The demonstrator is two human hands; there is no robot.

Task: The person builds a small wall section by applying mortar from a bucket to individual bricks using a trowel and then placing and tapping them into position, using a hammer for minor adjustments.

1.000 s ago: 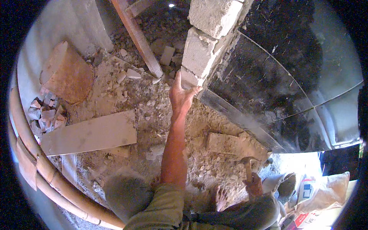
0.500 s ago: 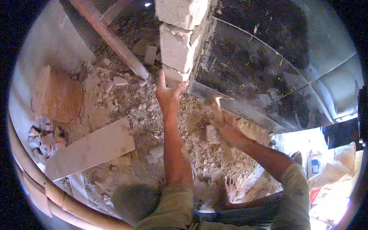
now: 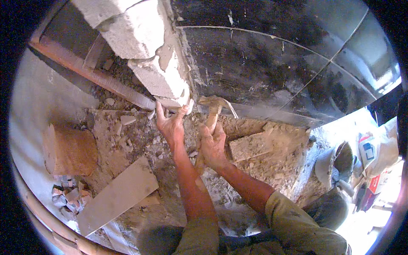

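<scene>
At the lower end of a column of pale blocks (image 3: 158, 78), my left hand (image 3: 171, 129) grips the lowest block (image 3: 168, 103), with a finger on its left side and the thumb on its right. My other fingers there are partly hidden. Wrapped round the wooden handle of a claw hammer (image 3: 213, 111) is my right hand (image 3: 213, 146). The hammer's head is just right of the lowest block, close to the base of a dark, glossy tiled surface (image 3: 263, 63); whether it touches anything I cannot tell.
Rubble covers the ground. A flat board (image 3: 121, 195) lies at left, near a brown drum-like object (image 3: 72, 151) and broken pieces (image 3: 70, 196). A reddish beam (image 3: 97, 78) slants toward the blocks. One brick (image 3: 250, 146) lies right of my hand; a bucket (image 3: 326, 163) and sacks (image 3: 386, 146) are farther right.
My right hand has brought the hammer leftward, up to the lowest block. My left hand stays on that block. The view has turned, so the blocks appear farther left and slanted.
</scene>
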